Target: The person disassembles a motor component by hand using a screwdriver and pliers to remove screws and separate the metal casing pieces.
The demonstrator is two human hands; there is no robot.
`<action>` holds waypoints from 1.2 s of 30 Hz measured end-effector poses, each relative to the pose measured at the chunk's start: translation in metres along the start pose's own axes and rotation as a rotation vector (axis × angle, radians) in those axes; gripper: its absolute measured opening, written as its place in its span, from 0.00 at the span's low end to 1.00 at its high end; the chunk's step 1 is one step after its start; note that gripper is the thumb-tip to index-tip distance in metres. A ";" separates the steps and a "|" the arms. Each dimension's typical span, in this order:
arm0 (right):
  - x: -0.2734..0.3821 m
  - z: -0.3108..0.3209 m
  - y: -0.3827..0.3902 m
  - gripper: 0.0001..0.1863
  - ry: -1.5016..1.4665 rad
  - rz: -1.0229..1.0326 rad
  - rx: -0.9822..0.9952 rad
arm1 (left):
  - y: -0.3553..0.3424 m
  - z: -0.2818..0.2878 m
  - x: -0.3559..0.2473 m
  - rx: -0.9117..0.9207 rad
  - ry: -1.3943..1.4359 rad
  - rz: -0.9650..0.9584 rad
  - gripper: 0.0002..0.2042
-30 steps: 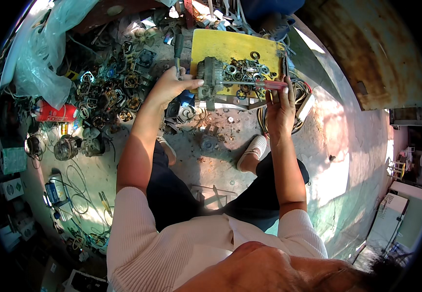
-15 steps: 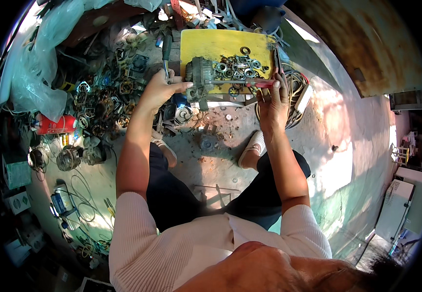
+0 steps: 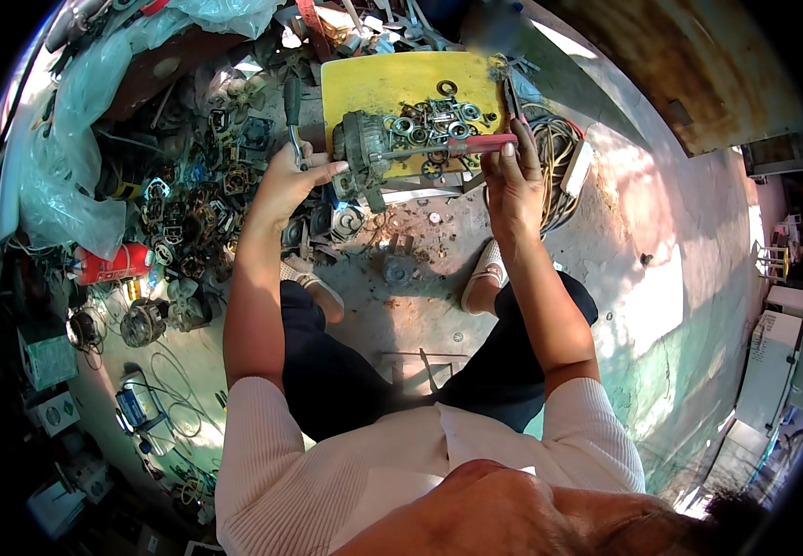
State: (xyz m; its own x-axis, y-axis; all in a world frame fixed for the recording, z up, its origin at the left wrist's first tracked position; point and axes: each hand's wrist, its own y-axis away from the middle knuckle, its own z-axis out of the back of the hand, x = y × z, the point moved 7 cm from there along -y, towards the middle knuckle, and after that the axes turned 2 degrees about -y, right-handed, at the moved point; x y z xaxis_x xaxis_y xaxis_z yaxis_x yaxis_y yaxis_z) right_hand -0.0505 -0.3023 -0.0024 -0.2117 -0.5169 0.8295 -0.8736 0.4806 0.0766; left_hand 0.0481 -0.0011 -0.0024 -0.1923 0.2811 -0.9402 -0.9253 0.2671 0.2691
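A grey, finned electric motor (image 3: 353,156) is held over the left edge of a yellow board (image 3: 346,79). My left hand (image 3: 283,185) is closed, its thumb on the motor's side. Up from that hand's fingers stands a dark-green-handled tool (image 3: 292,100) with a metal shank; its tip is hidden. My right hand (image 3: 515,185) grips a red-handled screwdriver (image 3: 480,145) by the handle end with its fingertips. The screwdriver's shaft runs leftward to the right face of the motor. Loose bearings and metal rings (image 3: 434,125) lie on the board behind the shaft.
Motor parts and fan pieces (image 3: 202,208) heap at the left, beside a plastic sheet (image 3: 77,167) and a red cylinder (image 3: 114,263). Coiled cable (image 3: 557,190) lies right of the board. A grey block (image 3: 399,271) sits on the floor between my feet.
The view has shifted slightly. My hands have moved a little left with the motor and screwdriver. The motor has tilted, and the screwdriver's handle end now points slightly upward in the picture.
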 end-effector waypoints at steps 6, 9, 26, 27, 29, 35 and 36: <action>0.007 -0.012 0.008 0.24 -0.019 0.020 -0.035 | 0.004 -0.001 -0.006 -0.011 0.025 0.002 0.19; 0.004 -0.002 0.002 0.24 0.041 -0.020 -0.031 | 0.002 0.000 -0.003 -0.012 0.026 -0.010 0.22; 0.004 -0.002 -0.002 0.23 0.032 0.102 0.068 | 0.006 -0.001 -0.005 -0.045 0.016 0.029 0.20; 0.003 -0.004 -0.001 0.24 -0.002 0.082 0.061 | 0.005 -0.001 -0.004 -0.042 0.018 0.024 0.21; 0.004 -0.010 0.002 0.25 -0.070 0.042 0.046 | 0.005 0.000 -0.003 -0.048 0.003 0.028 0.20; 0.002 -0.003 0.001 0.24 0.050 0.037 0.034 | 0.006 -0.002 -0.006 -0.017 0.030 0.016 0.19; 0.004 -0.005 0.001 0.25 0.050 0.076 0.067 | 0.006 -0.003 -0.007 -0.013 0.040 0.011 0.18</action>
State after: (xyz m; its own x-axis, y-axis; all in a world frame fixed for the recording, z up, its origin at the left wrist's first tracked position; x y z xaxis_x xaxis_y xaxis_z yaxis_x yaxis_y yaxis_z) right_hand -0.0500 -0.3006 0.0040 -0.2578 -0.4440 0.8582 -0.8834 0.4680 -0.0233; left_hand 0.0428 -0.0043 0.0047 -0.2154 0.2468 -0.9448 -0.9272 0.2518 0.2772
